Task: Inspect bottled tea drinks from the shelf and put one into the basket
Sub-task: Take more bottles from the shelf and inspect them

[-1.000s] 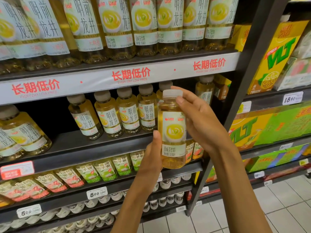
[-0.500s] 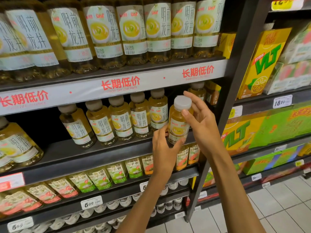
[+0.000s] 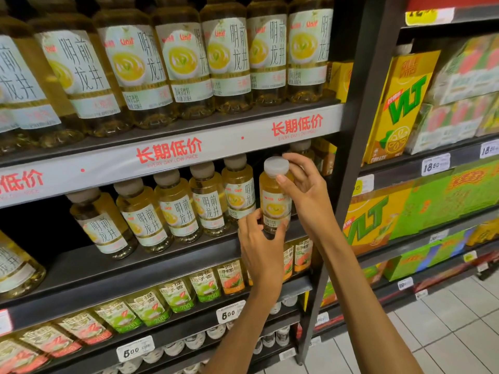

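Bottle (image 3: pixel 275 203) moved back to the shelf (image 3: pixel 162 255) row, left hand (image 3: pixel 260 240) gripping its base, right hand (image 3: pixel 305 190) pinching the cap (image 3: pixel 276 166).

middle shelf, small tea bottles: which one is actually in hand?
The rightmost front bottle, the only one with a bright white cap. The right hand pinches that cap, the left hand grips its base; the bottles beside it stand untouched.

Two hands (image 3: pixel 260 244), one held bottle (image 3: pixel 275 201); five small shelf bottles (image 3: pixel 178 211)
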